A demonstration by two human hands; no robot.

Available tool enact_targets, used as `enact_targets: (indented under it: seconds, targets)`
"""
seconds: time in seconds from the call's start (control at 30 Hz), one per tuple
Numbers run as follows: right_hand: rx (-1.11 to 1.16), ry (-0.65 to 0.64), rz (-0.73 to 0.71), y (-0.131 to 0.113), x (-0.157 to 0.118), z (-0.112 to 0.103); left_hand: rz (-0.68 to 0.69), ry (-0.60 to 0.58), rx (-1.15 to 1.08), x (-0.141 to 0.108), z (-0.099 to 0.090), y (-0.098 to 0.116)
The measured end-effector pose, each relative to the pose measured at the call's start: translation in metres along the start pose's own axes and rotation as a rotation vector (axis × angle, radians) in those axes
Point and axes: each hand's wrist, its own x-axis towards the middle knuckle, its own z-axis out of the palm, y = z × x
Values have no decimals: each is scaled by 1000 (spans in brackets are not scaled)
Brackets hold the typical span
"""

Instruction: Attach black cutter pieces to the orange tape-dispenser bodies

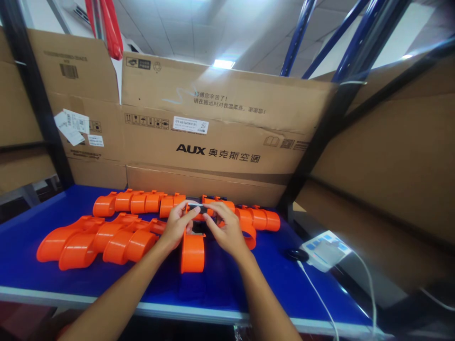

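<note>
Both hands meet over the middle of the blue table [227, 289]. A small black piece [198, 209] with a pale strip along its top is pinched between them. My left hand [180, 222] grips its left end, thumb on its front. My right hand [224, 223] has its fingertips at the right end. Just below the hands stands an orange ring-shaped part [193, 254]; whether it is joined to the black piece is hidden. More orange parts [76, 248] lie in a front group at the left, and a back row [138, 202] runs behind the hands.
A cardboard wall [152, 142] closes off the back, with dark metal posts [313, 147] at the sides. On the right lie a white box [327, 250] and a black rounded object [297, 255], with white cables running to the table's front edge.
</note>
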Motion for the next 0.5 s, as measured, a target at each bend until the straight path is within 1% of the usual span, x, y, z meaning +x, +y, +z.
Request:
enact_targets:
  seconds: [0.13, 0.2, 0.23, 0.27, 0.33, 0.4, 0.5]
  targets:
    - [-60, 100, 78, 7, -2, -2, -60, 58, -118, 3, -7, 8]
    - [-118, 129, 100, 11, -2, -4, -104, 37, -198, 6, -12, 13]
    - [-147, 113, 96, 12, -2, -5, -123, 12, -231, 7, -14, 15]
    - [-176, 77, 82, 14, -2, -5, -138, -12, -257, 7, -15, 17]
    - [-234, -43, 38, 15, -2, -6, -160, -32, -282, 8, -16, 19]
    - [-293, -167, 2, 14, -3, -6, -173, -18, -281, 7, -15, 20]
    - [-354, -282, -34, 11, -3, -3, -158, 28, -255, 6, -12, 19]
